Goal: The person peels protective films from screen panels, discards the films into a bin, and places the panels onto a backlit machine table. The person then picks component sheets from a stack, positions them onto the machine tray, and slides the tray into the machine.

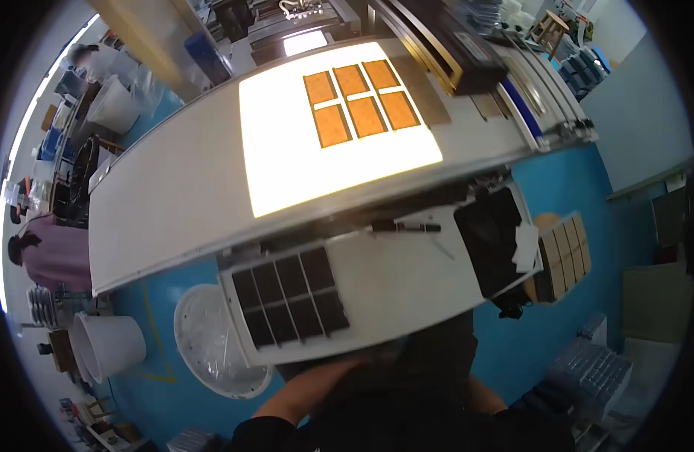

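Neither of my hands shows. My left forearm runs up beneath the near edge of a pale side shelf, where its hand is hidden. Only a short stretch of my right forearm appears beside my dark clothing. Closest to my arms, on the shelf's left end, lies a dark sheet divided into rectangles. A black pen-like item rests near the shelf's back edge. At its right end sit a black flat pad and a white paper piece.
Orange rectangular pieces lie on a brightly lit panel of the long table. A dark machine beam spans its right side. Divided brown pieces stand right of the shelf. A white bin stands left; another person is farther left.
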Demonstrator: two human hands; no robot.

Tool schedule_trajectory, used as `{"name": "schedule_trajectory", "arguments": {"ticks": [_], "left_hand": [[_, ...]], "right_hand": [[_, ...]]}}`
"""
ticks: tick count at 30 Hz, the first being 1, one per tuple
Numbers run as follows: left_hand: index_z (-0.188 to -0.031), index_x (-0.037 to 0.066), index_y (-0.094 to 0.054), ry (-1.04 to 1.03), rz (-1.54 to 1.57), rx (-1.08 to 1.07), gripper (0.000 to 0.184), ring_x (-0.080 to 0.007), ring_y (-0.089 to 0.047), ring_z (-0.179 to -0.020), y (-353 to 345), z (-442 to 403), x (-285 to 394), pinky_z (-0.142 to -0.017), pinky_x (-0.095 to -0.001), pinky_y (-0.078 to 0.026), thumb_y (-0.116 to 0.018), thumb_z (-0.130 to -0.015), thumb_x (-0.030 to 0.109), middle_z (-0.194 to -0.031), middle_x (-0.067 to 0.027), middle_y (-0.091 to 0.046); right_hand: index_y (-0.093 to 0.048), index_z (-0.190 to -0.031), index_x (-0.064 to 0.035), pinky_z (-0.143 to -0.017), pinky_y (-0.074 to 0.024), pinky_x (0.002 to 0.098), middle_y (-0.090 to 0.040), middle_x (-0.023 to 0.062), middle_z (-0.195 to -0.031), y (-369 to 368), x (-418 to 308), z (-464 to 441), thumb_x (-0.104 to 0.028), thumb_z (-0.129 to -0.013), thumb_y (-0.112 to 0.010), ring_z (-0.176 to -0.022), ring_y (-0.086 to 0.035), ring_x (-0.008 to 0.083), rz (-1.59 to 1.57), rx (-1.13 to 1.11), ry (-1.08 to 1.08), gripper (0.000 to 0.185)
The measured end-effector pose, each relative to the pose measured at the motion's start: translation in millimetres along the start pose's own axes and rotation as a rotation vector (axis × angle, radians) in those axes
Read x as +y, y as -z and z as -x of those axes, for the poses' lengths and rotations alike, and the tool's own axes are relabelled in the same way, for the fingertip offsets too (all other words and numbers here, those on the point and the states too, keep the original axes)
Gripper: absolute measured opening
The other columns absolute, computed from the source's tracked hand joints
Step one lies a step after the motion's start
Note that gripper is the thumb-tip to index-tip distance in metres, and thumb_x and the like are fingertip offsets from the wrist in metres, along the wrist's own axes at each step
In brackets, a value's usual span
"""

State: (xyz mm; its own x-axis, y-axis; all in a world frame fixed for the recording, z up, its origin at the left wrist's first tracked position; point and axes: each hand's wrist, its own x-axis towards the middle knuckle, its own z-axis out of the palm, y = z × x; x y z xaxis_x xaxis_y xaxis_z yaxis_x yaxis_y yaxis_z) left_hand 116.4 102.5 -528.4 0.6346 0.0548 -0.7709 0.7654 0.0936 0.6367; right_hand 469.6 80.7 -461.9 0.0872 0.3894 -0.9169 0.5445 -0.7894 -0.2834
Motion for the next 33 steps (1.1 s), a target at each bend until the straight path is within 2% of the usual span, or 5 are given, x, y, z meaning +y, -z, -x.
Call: {"name": "schedule_trajectory", "arguments": {"ticks": [9,20,25,28,33], "left_hand": [[-0.140,0.003,-0.065,0.057,0.038,-0.015,0.054,-0.0426,-0.056,-0.138,36.6,32.5,7.4,-0.114,-0.0520,-0.044,-0.066,-0.097,0.036,-0.148,-0.0247,-0.060],[-0.137,0.002,-0.066,0.161,-0.032,0.369,0.053,-0.0427,-0.059,-0.135,39.4,25.2,-16.6,-0.111,-0.0518,-0.046,-0.066,-0.098,0.038,-0.144,-0.0267,-0.062],[-0.136,0.001,-0.066,0.195,-0.083,0.632,0.052,-0.0428,-0.060,-0.133,27.1,40.7,-27.7,-0.109,-0.0517,-0.047,-0.066,-0.099,0.038,-0.142,-0.0277,-0.063],[-0.135,0.001,-0.066,0.138,-0.110,0.909,0.052,-0.0428,-0.060,-0.132,21.7,50.1,-32.1,-0.109,-0.0516,-0.048,-0.065,-0.099,0.039,-0.140,-0.0282,-0.064],[-0.134,0.000,-0.066,-0.026,-0.139,1.241,0.052,-0.0429,-0.061,-0.131,-5.1,71.8,-25.7,-0.107,-0.0515,-0.049,-0.065,-0.100,0.039,-0.138,-0.0291,-0.065]], "right_hand": [[-0.070,-0.133,0.0012,-0.104,-0.0530,0.0468,-0.073,0.0176,-0.129,5.5,-34.0,9.0,-0.033,-0.103,-0.063,-0.120,-0.069,0.0341,-0.046,0.016,-0.036,0.046],[-0.069,-0.135,-0.0001,-0.105,-0.0526,0.0475,-0.072,0.0178,-0.133,14.3,34.7,-66.8,-0.033,-0.105,-0.061,-0.123,-0.068,0.0347,0.147,0.045,0.156,0.045],[-0.063,-0.142,-0.0062,-0.111,-0.0487,0.0509,-0.064,0.0197,-0.144,116.6,91.2,-138.9,-0.041,-0.103,-0.061,-0.133,-0.061,0.0396,0.957,0.104,0.675,0.052],[-0.079,-0.099,-0.0044,-0.086,-0.0583,0.0534,-0.077,0.0207,-0.102,186.9,14.1,-31.1,-0.018,-0.095,-0.060,-0.096,-0.074,0.0419,1.617,0.087,0.552,0.024],[-0.074,-0.102,0.0040,-0.081,-0.0573,0.0476,-0.074,0.0247,-0.094,232.0,-115.0,172.4,-0.016,-0.094,-0.063,-0.092,-0.073,0.0417,0.461,0.751,0.561,0.024]]}}
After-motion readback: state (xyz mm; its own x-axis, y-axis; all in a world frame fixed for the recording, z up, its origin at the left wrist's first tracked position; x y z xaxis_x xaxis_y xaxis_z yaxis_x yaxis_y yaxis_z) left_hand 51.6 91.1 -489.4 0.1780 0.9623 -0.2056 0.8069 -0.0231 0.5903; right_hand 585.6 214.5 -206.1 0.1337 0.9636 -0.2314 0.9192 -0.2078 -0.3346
